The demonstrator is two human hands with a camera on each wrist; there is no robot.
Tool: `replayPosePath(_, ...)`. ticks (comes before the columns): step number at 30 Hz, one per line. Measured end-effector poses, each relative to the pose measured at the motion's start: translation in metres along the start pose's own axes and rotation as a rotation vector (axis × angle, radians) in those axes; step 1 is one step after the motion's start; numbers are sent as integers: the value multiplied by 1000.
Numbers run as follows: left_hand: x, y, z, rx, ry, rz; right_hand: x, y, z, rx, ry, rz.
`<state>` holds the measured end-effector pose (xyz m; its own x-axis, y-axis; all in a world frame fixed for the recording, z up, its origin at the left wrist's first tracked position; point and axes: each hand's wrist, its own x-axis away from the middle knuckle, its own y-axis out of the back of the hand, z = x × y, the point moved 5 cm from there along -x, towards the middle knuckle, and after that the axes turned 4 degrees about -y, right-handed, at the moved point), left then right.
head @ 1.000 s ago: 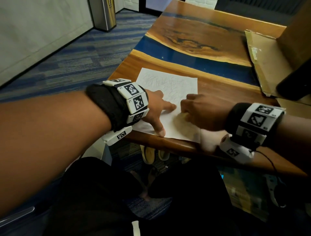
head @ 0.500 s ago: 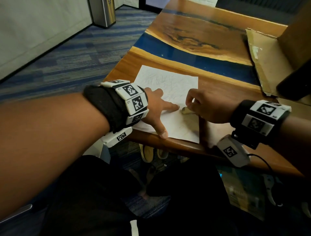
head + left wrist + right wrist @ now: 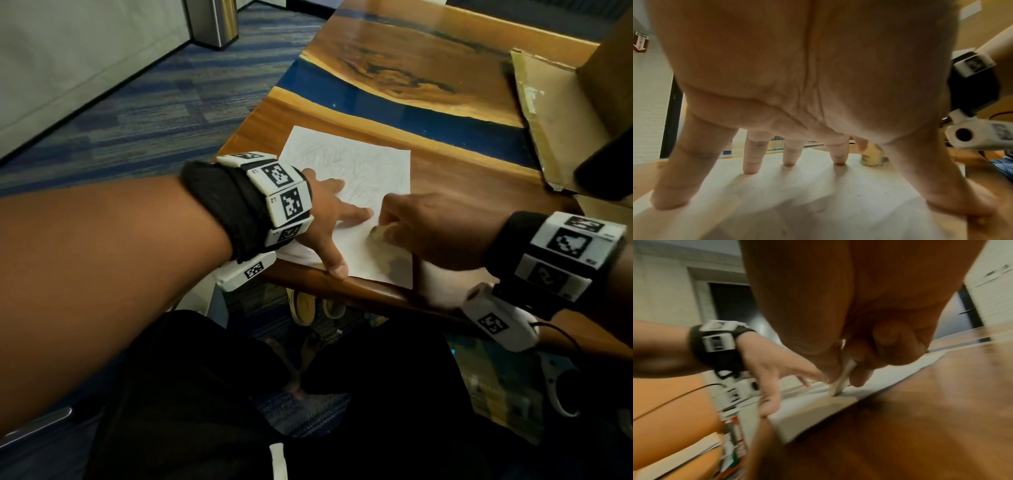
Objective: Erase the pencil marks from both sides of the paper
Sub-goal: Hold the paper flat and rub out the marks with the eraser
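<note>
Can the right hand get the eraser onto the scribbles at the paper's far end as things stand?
Probably yes. The right hand pinches the eraser on the paper; the far scribbles lie uncovered, and the left hand presses only the near left part.

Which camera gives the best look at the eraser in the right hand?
The left wrist view: the eraser stands unblurred on the paper. The right wrist view shows it pinched by the right hand, blurred. The head view shows only a sliver.
</note>
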<state>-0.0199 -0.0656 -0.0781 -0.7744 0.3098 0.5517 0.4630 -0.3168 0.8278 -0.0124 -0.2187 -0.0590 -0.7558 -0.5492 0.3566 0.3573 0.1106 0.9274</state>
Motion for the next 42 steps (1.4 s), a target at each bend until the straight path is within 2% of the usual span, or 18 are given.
replayPosePath(3,-1,0,-1,6,0,2,11,-11,17,17,186,129)
replayPosePath(4,-1,0,-2,6,2,3,7,-8,13,29,161,96)
replayPosePath(7,-1,1,-2,1,3,5,-4,2,-9,67,-47,-82)
replayPosePath(8,-1,0,-2,2,3,5,-3,2,-9,92,-40,-108)
replayPosePath(12,-1,2,-2,31,-2,8,18,-15,28,101,275,-2)
replayPosePath(13,-2,2,-2,32,2,11,18,-15,27,98,282,19)
replayPosePath(17,-2,2,-4,15,22,22,-3,1,-12,85,-20,-130)
replayPosePath(19,0,3,-5,15,23,21,4,-2,-3,84,49,-118)
replayPosePath(22,0,6,-6,44,13,26,18,-15,21,76,255,55)
replayPosePath(24,-2,7,-8,27,15,27,7,-9,7,90,158,18)
replayPosePath(26,-2,8,-8,8,25,28,-1,0,-12,94,2,-103)
replayPosePath(27,-2,8,-7,5,24,31,1,1,-14,106,-3,-126)
replayPosePath(31,-2,8,-8,19,24,34,17,-12,12,83,263,87)
replayPosePath(33,-4,8,-9,13,33,31,7,-7,-2,102,159,41)
replayPosePath(35,-3,8,-9,10,39,33,1,0,-18,121,13,-95)
replayPosePath(37,-1,8,-9,10,37,38,6,-3,-14,119,72,-98)
replayPosePath(40,-2,8,-9,15,37,39,19,-15,6,58,297,88)
replayPosePath(42,-4,9,-9,5,43,35,9,-10,-6,69,195,50)
